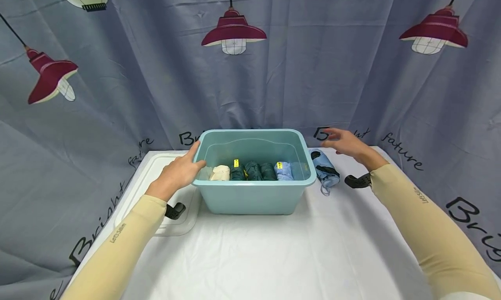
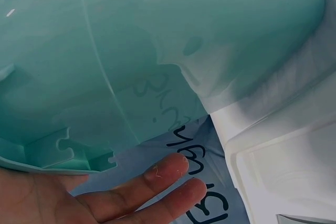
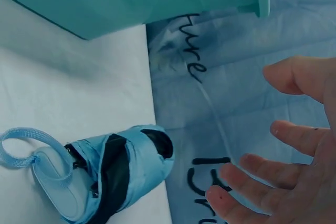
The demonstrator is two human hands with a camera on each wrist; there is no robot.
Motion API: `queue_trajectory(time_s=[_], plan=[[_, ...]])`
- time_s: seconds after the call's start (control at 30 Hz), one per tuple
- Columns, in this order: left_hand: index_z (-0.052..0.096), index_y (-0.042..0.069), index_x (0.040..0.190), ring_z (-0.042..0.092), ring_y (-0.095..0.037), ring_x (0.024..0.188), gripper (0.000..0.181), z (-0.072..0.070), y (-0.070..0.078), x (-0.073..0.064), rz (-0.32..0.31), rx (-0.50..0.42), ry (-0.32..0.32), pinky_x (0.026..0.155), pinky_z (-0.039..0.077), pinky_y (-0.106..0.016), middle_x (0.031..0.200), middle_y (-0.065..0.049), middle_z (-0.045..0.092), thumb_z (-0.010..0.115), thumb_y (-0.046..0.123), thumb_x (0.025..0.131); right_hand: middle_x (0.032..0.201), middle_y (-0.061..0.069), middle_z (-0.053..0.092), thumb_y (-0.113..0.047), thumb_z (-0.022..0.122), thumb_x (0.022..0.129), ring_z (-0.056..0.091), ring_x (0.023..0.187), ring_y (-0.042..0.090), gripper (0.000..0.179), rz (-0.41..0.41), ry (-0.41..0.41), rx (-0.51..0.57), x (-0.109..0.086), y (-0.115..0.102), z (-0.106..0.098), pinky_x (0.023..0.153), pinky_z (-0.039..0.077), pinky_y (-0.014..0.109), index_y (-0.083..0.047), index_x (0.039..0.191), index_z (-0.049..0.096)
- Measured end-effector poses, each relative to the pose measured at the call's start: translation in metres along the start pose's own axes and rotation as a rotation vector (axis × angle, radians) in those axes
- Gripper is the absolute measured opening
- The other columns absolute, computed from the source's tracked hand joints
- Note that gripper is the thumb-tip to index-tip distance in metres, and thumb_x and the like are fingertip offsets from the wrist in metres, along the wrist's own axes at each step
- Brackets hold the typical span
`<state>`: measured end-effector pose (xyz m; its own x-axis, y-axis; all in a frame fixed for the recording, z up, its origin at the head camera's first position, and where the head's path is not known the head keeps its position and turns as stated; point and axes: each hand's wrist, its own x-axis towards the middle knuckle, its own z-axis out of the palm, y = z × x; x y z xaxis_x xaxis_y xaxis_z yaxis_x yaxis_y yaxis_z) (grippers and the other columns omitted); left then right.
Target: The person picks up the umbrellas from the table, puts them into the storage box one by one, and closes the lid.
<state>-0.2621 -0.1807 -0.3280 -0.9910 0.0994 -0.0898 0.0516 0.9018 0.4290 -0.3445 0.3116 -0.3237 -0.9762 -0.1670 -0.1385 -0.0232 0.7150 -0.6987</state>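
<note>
A light teal plastic bin (image 1: 250, 200) stands on the white table. My left hand (image 1: 178, 171) is at its left rim, thumb over the inner side; in the left wrist view two fingers (image 2: 163, 174) stretch out loosely below the rim. Inside the bin is a row of rolled bundles: a cream one (image 1: 220, 173), several dark green ones (image 1: 253, 171) and a blue one (image 1: 283, 171). To the right of the bin lies what looks like a compact folded umbrella (image 3: 123, 169), light blue with black parts and a wrist loop. Beyond it my right hand (image 1: 348, 145) hovers, fingers spread, holding nothing.
A white lid (image 1: 156, 228) lies flat on the table (image 1: 254, 256) to the left, partly under the left arm. Close behind the table hangs a grey-blue curtain (image 1: 250, 95) printed with lamps and lettering. Each wrist carries a black camera mount (image 1: 175, 211).
</note>
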Motion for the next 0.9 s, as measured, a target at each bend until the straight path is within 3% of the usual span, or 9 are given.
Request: queue_trajectory(time_s=[0.43, 0.9], plan=[[-0.01, 0.039, 0.161, 0.053, -0.045, 0.129, 0.077, 0.001, -0.002, -0.001, -0.006, -0.018, 0.004, 0.096, 0.044, -0.063, 0.159, -0.022, 0.037, 0.035, 0.053, 0.1, 0.158, 0.032, 0.028, -0.032, 0.063, 0.097, 0.034, 0.139, 0.051, 0.083, 0.088, 0.001, 0.044, 0.016, 0.027, 0.014, 0.109, 0.036, 0.065, -0.009, 0.162, 0.017], [-0.011, 0.039, 0.16, 0.048, -0.044, 0.136, 0.076, 0.001, -0.003, 0.001, -0.015, -0.017, 0.001, 0.099, 0.042, -0.064, 0.162, -0.019, 0.032, 0.034, 0.052, 0.1, 0.158, 0.035, 0.024, -0.027, 0.064, 0.095, 0.032, 0.141, 0.052, 0.084, 0.122, -0.017, 0.049, 0.028, 0.05, 0.028, 0.108, 0.036, 0.066, -0.006, 0.161, 0.017]])
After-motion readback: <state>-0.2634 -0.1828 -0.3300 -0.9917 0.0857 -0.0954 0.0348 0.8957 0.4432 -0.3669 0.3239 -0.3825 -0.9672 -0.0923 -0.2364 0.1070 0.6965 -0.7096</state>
